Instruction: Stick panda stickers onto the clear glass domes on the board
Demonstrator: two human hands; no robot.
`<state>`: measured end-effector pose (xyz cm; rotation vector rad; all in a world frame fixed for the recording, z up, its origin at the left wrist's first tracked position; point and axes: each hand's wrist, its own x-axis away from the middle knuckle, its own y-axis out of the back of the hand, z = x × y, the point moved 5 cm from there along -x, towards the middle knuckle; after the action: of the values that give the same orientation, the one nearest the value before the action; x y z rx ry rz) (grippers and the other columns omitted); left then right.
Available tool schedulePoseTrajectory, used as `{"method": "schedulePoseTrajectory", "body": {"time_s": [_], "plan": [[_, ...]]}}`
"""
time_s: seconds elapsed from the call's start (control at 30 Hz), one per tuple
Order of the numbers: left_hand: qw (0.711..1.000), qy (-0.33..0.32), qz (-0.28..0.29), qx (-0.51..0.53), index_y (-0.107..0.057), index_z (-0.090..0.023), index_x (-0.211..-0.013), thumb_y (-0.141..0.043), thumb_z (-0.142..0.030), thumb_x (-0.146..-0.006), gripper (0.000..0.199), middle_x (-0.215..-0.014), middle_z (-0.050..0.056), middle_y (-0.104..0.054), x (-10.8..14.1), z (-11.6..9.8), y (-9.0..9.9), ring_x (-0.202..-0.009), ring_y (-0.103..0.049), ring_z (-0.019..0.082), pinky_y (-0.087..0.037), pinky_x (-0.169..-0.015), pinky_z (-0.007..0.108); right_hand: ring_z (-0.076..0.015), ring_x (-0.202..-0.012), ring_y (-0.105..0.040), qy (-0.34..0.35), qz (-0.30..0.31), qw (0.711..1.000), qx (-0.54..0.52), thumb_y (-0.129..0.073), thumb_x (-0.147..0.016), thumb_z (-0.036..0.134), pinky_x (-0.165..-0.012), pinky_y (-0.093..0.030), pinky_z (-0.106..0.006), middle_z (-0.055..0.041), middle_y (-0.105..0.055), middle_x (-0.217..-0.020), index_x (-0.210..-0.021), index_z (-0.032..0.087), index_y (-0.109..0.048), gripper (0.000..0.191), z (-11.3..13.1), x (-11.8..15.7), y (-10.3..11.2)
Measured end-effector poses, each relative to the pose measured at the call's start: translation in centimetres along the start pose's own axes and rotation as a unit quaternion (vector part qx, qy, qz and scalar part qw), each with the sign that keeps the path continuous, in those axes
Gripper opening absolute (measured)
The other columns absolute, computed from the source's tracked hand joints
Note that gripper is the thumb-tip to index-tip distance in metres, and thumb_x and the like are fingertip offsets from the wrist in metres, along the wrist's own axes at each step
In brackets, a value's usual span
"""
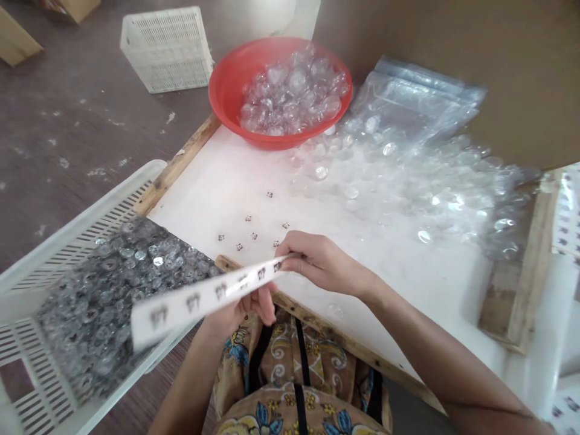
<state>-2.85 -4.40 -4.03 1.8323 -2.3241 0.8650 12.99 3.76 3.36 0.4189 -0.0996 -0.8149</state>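
Note:
A white strip [206, 299] printed with a row of small dark figures, apparently stickers, stretches slantwise over the near edge of the white tabletop [203, 181]. Its far right end is pinched between the thumb and fingers of my right hand [317, 263]. Behind and below the strip is my left hand [247, 308], fingers curled, gripping it from underneath; part of that hand is hidden. Just beyond my right hand, several small dark-printed pieces [248, 218] lie scattered on the white surface. The strip's near left end is blurred.
A red basin [226, 90] of clear round plastic pieces stands at the back. More clear pieces [435, 193] and plastic bags [408, 103] lie right. A white crate [145, 172] full of small round pieces is at left; another white basket [167, 51] stands behind. Wooden edging [176, 166] borders the table.

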Motion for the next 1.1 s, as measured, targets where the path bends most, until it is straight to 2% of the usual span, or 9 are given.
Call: {"method": "schedulePoseTrajectory", "body": {"time_s": [0.13,0.27,0.33,0.4,0.47,0.67,0.83,0.97,1.1], "plan": [[0.993,-0.083,-0.088,-0.017,-0.070,-0.019,-0.113,-0.081,-0.061,-0.061,0.068,-0.103,0.013,-0.073,-0.2,-1.7,-0.4,-0.083,-0.071,0.026,-0.061,-0.074,0.036,-0.0114,-0.069,-0.056,-0.103,-0.060,0.993,-0.014,-0.056,-0.090,0.021,-0.064,-0.042,-0.024,0.0004,-0.064,-0.078,-0.085,0.020,-0.062,0.008,-1.0,0.9,-1.2],[0.956,-0.147,-0.251,-0.021,-0.076,-0.018,-0.099,-0.072,-0.037,-0.082,0.025,-0.097,0.007,-0.074,-0.4,-1.9,-0.1,-0.085,-0.070,0.021,-0.061,-0.075,0.032,-0.0148,-0.078,-0.060,-0.115,-0.086,0.989,-0.028,-0.065,-0.086,0.028,-0.068,-0.048,-0.028,-0.0031,-0.067,-0.092,-0.103,0.021,-0.060,0.019,-1.7,1.4,-1.6],[0.940,-0.177,-0.291,0.006,-0.077,-0.020,-0.095,-0.074,-0.032,-0.081,0.019,-0.095,0.005,-0.074,-0.5,-2.0,0.2,-0.083,-0.070,0.019,-0.061,-0.071,0.029,-0.0168,-0.083,-0.062,-0.114,-0.121,0.986,-0.004,-0.071,-0.080,0.029,-0.071,-0.050,-0.030,-0.0053,-0.067,-0.099,-0.109,0.021,-0.059,0.032,-2.6,2.0,-0.6],[0.927,-0.193,-0.321,0.025,-0.077,-0.020,-0.093,-0.075,-0.030,-0.079,0.017,-0.094,0.003,-0.075,-0.6,-2.1,0.7,-0.079,-0.069,0.016,-0.061,-0.068,0.026,-0.0163,-0.081,-0.062,-0.118,-0.135,0.984,0.016,-0.068,-0.082,0.025,-0.071,-0.050,-0.029,-0.0046,-0.067,-0.094,-0.100,0.021,-0.062,0.019,-3.5,2.7,0.3],[0.921,-0.193,-0.335,0.033,-0.077,-0.020,-0.092,-0.076,-0.030,-0.079,0.017,-0.094,0.003,-0.075,-0.7,-1.9,1.0,-0.078,-0.069,0.015,-0.061,-0.068,0.024,-0.0144,-0.075,-0.062,-0.120,-0.143,0.982,0.029,-0.062,-0.086,0.020,-0.068,-0.050,-0.028,-0.0026,-0.066,-0.085,-0.091,0.021,-0.063,0.005,-4.2,3.3,0.8],[0.919,-0.174,-0.353,0.017,-0.076,-0.019,-0.096,-0.076,-0.035,-0.078,0.025,-0.095,0.004,-0.074,-0.8,-1.3,1.2,-0.081,-0.070,0.016,-0.062,-0.073,0.027,-0.0165,-0.082,-0.061,-0.036,-0.183,0.975,0.121,-0.054,-0.091,0.015,-0.071,-0.050,-0.030,-0.0051,-0.063,-0.089,-0.088,0.021,-0.060,0.009,-3.7,3.2,0.3],[0.918,-0.168,-0.359,-0.001,-0.076,-0.019,-0.096,-0.076,-0.038,-0.077,0.027,-0.094,0.005,-0.074,-0.7,-1.1,1.3,-0.079,-0.070,0.017,-0.062,-0.073,0.029,-0.0176,-0.084,-0.061,-0.035,-0.169,0.977,0.127,-0.054,-0.092,0.017,-0.074,-0.051,-0.032,-0.0059,-0.063,-0.092,-0.095,0.021,-0.060,0.008,-3.7,2.8,-0.3],[0.916,-0.168,-0.363,0.008,-0.076,-0.018,-0.095,-0.076,-0.038,-0.078,0.027,-0.096,0.006,-0.074,-0.7,-1.1,1.5,-0.080,-0.070,0.017,-0.061,-0.072,0.026,-0.0196,-0.089,-0.060,-0.006,-0.189,0.975,0.120,-0.053,-0.091,0.017,-0.077,-0.051,-0.035,-0.0064,-0.063,-0.091,-0.084,0.022,-0.060,0.011,-3.0,2.8,0.4],[0.928,-0.159,-0.337,0.034,-0.077,-0.019,-0.092,-0.079,-0.034,-0.075,0.023,-0.096,0.005,-0.075,-0.9,-1.0,1.8,-0.079,-0.070,0.015,-0.060,-0.066,0.020,-0.0184,-0.082,-0.059,-0.102,-0.295,0.948,0.060,-0.058,-0.087,0.024,-0.072,-0.049,-0.033,-0.0042,-0.061,-0.086,-0.080,0.022,-0.056,0.007,-4.9,3.0,3.8]]}}
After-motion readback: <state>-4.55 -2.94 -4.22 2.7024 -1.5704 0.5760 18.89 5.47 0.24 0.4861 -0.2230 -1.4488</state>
